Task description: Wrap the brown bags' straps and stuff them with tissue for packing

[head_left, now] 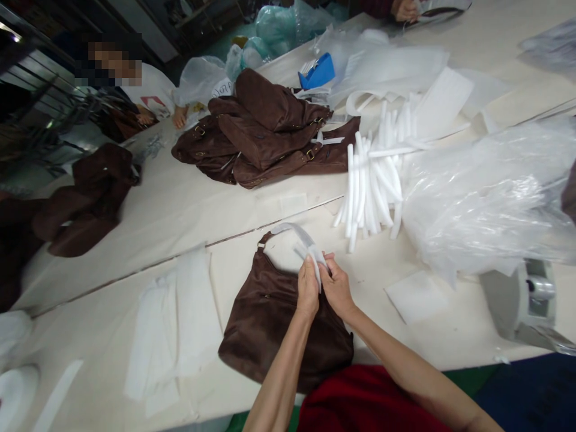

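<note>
A dark brown handbag [265, 312] lies on the table right in front of me, its strap arching away from me. White foam wrap [292, 231] covers much of that strap. My left hand [308, 285] pinches the wrap near the strap's right side. Close against it, my right hand [335, 285] grips the same white wrap, thumb and fingers pressed together. A loose strip end sticks out between the hands. The strap inside the wrap is hidden from me.
White foam tubes [366, 186] lie beyond my hands, beside a pile of brown bags [270, 129]. Clear plastic bags [486, 192] and a tape dispenser [517, 300] are at right. Foam sheets [171, 324] lie at left. A person [148, 96] stands across the table.
</note>
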Demonstrator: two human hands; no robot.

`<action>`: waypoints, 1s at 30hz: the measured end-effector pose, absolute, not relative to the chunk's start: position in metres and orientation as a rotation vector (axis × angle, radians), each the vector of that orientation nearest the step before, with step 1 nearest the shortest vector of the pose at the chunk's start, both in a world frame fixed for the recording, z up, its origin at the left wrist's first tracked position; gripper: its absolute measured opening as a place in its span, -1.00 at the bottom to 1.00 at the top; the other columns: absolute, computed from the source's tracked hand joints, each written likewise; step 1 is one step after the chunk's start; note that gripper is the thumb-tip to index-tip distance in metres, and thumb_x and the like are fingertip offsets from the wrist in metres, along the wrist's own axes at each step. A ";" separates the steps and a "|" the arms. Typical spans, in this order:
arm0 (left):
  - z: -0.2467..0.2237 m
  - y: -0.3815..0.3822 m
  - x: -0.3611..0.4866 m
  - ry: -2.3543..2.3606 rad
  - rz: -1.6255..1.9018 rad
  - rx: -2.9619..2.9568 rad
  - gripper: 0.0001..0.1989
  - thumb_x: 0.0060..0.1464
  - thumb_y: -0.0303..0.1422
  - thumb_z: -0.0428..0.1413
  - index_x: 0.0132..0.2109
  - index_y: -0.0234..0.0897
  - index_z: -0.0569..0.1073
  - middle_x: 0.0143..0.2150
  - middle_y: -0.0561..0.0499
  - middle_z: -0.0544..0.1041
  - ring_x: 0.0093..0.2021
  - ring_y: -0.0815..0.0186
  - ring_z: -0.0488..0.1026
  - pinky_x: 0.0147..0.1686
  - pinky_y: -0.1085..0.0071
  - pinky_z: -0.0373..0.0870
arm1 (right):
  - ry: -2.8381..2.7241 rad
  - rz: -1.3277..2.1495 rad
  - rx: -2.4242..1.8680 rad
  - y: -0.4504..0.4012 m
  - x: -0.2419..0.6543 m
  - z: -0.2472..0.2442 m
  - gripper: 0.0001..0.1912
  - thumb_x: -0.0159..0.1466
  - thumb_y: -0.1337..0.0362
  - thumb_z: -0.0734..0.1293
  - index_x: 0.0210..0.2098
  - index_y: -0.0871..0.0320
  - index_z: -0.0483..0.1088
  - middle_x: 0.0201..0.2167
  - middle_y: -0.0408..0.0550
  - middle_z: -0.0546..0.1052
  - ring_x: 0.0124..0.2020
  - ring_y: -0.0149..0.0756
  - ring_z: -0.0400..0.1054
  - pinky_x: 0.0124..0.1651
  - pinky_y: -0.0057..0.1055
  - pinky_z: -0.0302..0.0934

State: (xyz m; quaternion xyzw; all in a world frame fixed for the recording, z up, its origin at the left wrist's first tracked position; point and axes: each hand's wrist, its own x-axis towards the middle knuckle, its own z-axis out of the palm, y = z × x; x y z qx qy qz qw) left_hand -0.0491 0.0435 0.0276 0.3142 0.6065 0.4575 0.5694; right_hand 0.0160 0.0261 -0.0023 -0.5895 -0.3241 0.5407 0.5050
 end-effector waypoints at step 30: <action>0.033 0.027 -0.055 1.261 1.091 0.479 -0.51 -0.08 0.06 0.27 -0.34 -0.36 0.52 -0.40 -0.26 0.64 -0.33 0.05 0.60 -0.31 0.27 0.49 | -1.189 1.271 -1.423 -0.020 0.033 0.029 -0.73 0.25 0.06 0.24 -0.44 0.09 0.35 -0.41 -0.16 0.44 -0.31 -0.24 0.28 -0.15 -0.33 0.19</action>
